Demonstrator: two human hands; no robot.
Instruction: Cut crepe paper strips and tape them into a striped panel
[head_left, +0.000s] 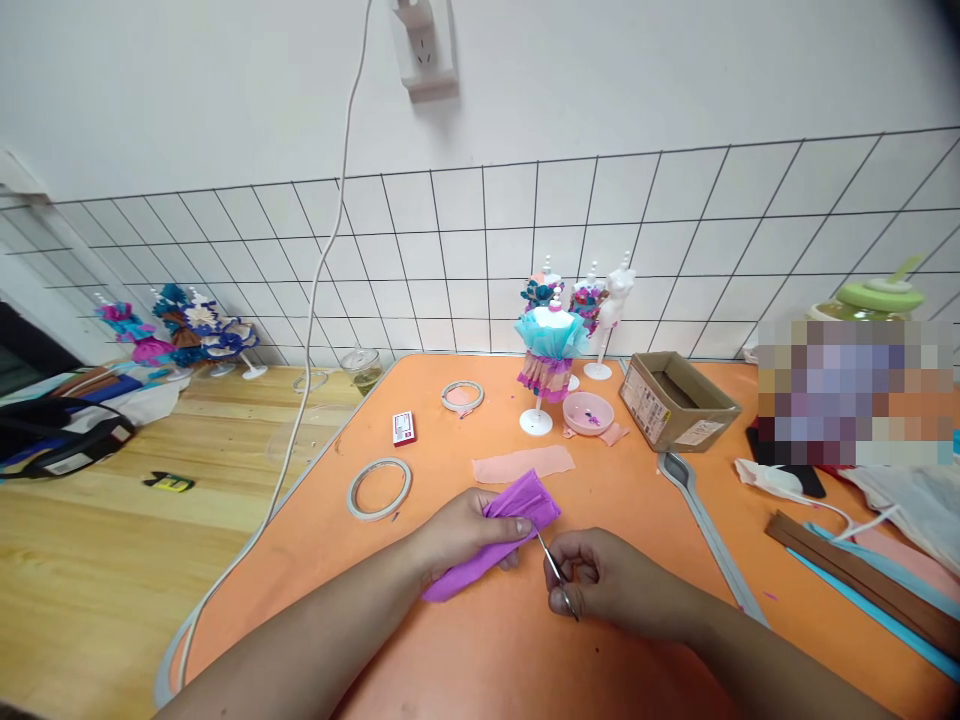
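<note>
A folded strip of purple crepe paper [476, 568] is pinched in my left hand [472, 530], its upper end sticking out past the thumb. My right hand [600, 580] grips small metal scissors [555, 565] by the finger loops. The scissor tips touch the paper's lower right edge, close to my left thumb; whether the blades are apart cannot be made out. Just beyond the paper, a pale pink paper strip [523, 464] lies flat on the orange tabletop [465, 660]. Behind it stands a small white dress form [553, 345] wearing a turquoise and purple paper dress.
Two tape rolls [379, 489] [462, 397] and a small red-and-white box [403, 428] lie left. A pink bowl [588, 413], an open cardboard box [679, 400] and more dress forms [616, 300] stand behind. Paper strips [862, 580] lie right. A white cable [311, 330] hangs left.
</note>
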